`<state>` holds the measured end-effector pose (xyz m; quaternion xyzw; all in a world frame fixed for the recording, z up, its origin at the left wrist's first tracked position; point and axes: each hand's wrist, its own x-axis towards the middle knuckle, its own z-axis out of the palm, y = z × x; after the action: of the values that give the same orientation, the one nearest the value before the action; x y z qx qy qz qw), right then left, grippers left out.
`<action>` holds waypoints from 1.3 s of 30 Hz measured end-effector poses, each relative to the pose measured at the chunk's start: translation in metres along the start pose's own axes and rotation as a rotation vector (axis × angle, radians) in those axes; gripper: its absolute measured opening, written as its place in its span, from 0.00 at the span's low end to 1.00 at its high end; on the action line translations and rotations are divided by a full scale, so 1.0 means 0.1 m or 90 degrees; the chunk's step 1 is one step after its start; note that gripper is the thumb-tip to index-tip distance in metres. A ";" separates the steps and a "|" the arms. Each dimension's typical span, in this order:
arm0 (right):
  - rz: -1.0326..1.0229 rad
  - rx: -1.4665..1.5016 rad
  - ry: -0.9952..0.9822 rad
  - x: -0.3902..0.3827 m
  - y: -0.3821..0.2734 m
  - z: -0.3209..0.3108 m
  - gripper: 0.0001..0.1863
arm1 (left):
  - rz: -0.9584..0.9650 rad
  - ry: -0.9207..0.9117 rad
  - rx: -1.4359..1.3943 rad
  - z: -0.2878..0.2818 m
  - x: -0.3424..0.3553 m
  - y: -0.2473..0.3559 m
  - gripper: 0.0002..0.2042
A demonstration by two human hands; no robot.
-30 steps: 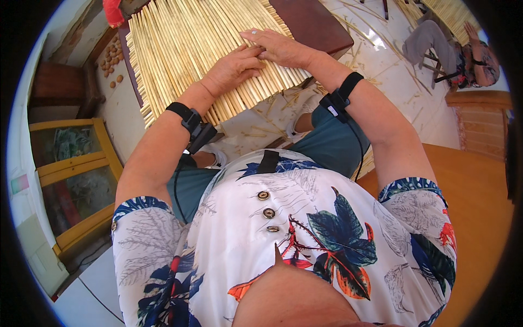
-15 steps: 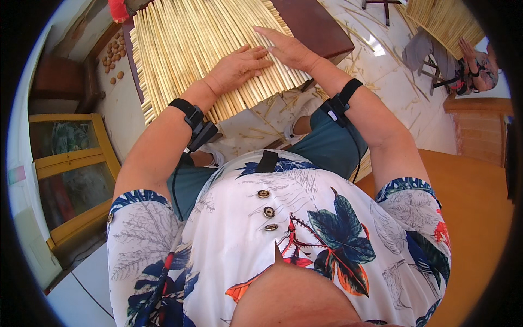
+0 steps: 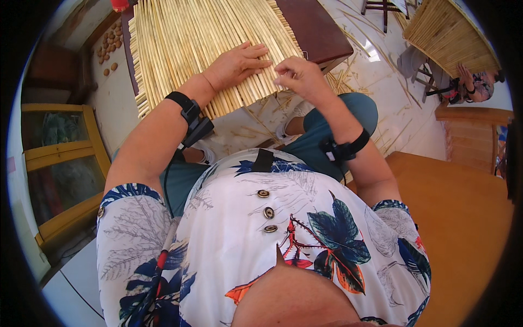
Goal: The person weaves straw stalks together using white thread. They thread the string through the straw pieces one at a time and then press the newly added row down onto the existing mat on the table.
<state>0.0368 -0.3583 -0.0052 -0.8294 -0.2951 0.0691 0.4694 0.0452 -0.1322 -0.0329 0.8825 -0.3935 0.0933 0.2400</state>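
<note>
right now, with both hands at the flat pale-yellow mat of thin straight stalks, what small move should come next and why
Perhaps use the bare right hand, bent by the near right corner of the pale-yellow mat, to nudge the stalk ends level: they look slightly uneven, and the bare left hand lies flat on top, so it could steady them.

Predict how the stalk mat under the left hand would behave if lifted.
The mat seems stiff along its straight stalks, but probably flexes across them, since many lie side by side. Thin stalks suggest it is fairly light.
</note>
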 end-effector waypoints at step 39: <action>-0.085 -0.106 0.124 0.01 0.07 0.35 0.06 | -0.008 -0.007 -0.051 0.03 0.02 0.01 0.19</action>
<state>0.0265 -0.3346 -0.0300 -0.8465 -0.3078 -0.0678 0.4290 0.0455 -0.1358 -0.0340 0.8752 -0.3929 0.0710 0.2732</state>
